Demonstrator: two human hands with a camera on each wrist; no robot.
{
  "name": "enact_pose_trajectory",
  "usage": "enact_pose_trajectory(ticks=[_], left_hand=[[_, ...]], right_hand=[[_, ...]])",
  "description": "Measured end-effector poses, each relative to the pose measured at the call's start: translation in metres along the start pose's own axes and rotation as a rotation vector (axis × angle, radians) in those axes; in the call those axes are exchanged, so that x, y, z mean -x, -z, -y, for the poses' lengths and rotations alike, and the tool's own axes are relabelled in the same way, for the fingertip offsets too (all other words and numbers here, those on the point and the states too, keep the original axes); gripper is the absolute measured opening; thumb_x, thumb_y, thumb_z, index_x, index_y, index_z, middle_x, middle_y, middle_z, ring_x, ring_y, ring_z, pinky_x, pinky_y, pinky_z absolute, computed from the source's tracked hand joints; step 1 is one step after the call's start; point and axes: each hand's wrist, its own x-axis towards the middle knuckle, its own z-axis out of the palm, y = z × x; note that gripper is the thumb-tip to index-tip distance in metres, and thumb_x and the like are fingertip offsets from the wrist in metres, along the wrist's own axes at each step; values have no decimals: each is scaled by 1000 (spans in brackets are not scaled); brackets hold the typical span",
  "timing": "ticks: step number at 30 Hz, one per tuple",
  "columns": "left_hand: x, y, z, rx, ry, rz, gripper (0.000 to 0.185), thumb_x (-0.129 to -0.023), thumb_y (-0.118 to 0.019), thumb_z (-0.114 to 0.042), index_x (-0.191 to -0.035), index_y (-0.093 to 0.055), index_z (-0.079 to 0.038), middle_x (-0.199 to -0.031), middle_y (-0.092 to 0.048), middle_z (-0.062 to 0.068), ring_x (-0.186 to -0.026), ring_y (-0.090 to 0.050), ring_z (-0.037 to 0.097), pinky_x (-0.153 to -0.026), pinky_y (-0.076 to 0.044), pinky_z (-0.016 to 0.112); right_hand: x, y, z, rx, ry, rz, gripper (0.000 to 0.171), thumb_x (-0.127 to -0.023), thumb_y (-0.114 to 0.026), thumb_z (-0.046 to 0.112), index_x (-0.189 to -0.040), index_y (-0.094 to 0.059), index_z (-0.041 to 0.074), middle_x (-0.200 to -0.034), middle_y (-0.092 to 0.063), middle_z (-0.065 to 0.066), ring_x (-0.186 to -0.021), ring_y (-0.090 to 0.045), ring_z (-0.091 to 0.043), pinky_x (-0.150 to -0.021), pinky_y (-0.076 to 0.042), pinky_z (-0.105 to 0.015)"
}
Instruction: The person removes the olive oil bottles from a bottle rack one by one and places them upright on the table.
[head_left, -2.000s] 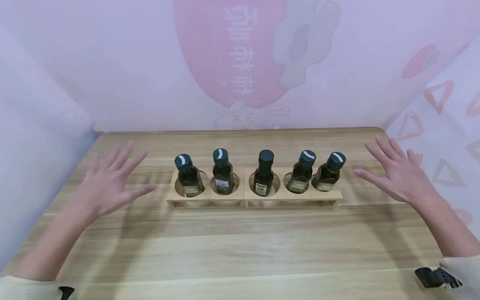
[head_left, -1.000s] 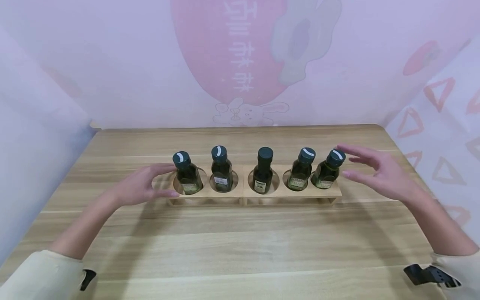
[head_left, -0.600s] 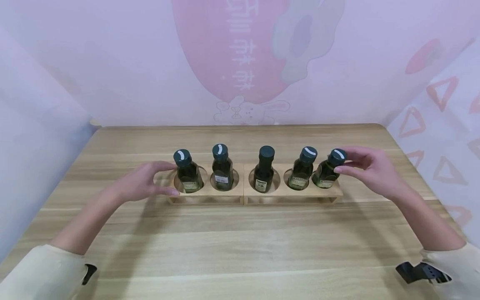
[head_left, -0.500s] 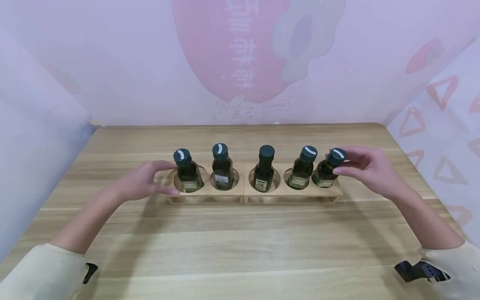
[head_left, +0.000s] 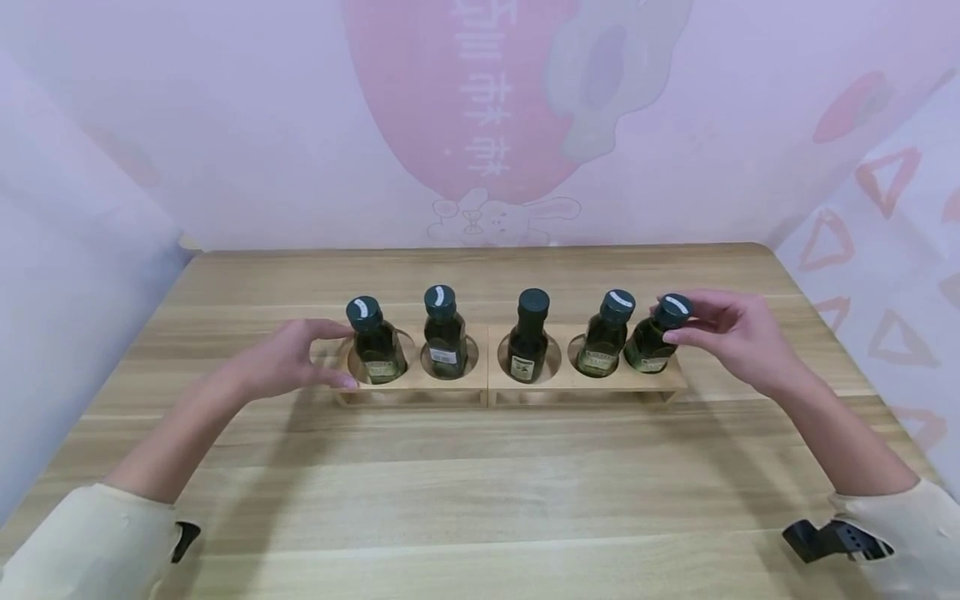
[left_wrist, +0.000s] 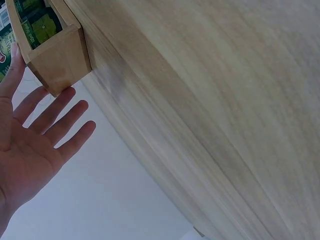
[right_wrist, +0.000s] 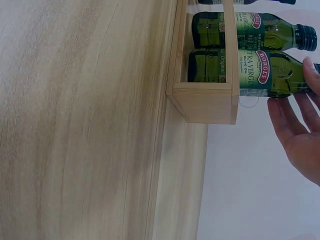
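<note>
My right hand [head_left: 738, 337] grips the neck of the rightmost olive oil bottle [head_left: 648, 350], thumb in front and fingers behind. In the right wrist view, that bottle [right_wrist: 255, 72] shows green glass and a Borges label, and its base is inside the wooden rack [right_wrist: 207, 105]. My left hand [head_left: 281, 362] is at the rack's left end, thumb at the front edge and forefinger towards the back. In the left wrist view its fingers are spread and fairly straight, with fingertips touching the end of the rack [left_wrist: 62, 62]. Whether it bears any weight I cannot tell.
Several other dark-capped bottles stand in the rack's round holes, among them a slimmer bottle [head_left: 527, 342] near the middle and a bottle [head_left: 602, 337] close beside the gripped one. Wood-grain tabletop [head_left: 480, 483] surrounds the rack. A printed cloth [head_left: 300, 125] hangs behind the table.
Both hands have come inward from spread positions above the table to the rack's ends. The right thumb and fingers have closed round the rightmost bottle's neck. The bottles have not visibly moved.
</note>
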Motion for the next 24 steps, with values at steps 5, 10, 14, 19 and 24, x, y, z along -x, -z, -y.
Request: enact_pose_trajectory(ticks=[5,10,14,19,24], left_hand=[[1,0,-1,-5,26,15,82,-82,-89,-36,-140,-56,12,-143,-56,32,-137,-46,54,-110,-39,68],[1,1,-2,-11,31,19,81,-83,-89,-35,-140,-56,12,-143,-56,32,-137,-46,54,-110,-39,68],[0,1,-2,-21,34,23,81,-83,-88,-36,-140,-56,12,-143,-56,32,-137,-46,54,-110,-39,68],[0,1,-3,-31,39,29,82,-83,-88,-37,-140,-55,12,-143,-55,33,-137,-46,55,-109,-39,69],[-1,2,-3,-28,34,28,83,-83,-88,-37,-140,-55,13,-143,-55,33,-136,-46,55,-109,-39,69]], right_hand=[[-2,-1,-1,-92,10,-13,42,-85,-72,-21,-116,-78,5,-107,-79,5,-97,-75,-6,-82,-60,-23],[-1,-1,-1,-125,26,-23,44,-83,-71,-24,-117,-78,5,-107,-79,4,-98,-75,-6,-82,-60,-24],[0,-2,-1,-99,8,-37,44,-83,-72,-22,-117,-79,6,-107,-79,5,-98,-75,-6,-82,-60,-23],[1,-1,0,-95,16,-41,42,-83,-72,-23,-117,-78,2,-107,-79,5,-98,-75,-5,-82,-60,-24],[1,0,1,-118,21,-52,44,-83,-71,-24,-114,-80,6,-105,-79,5,-97,-75,-6,-81,-60,-23]])
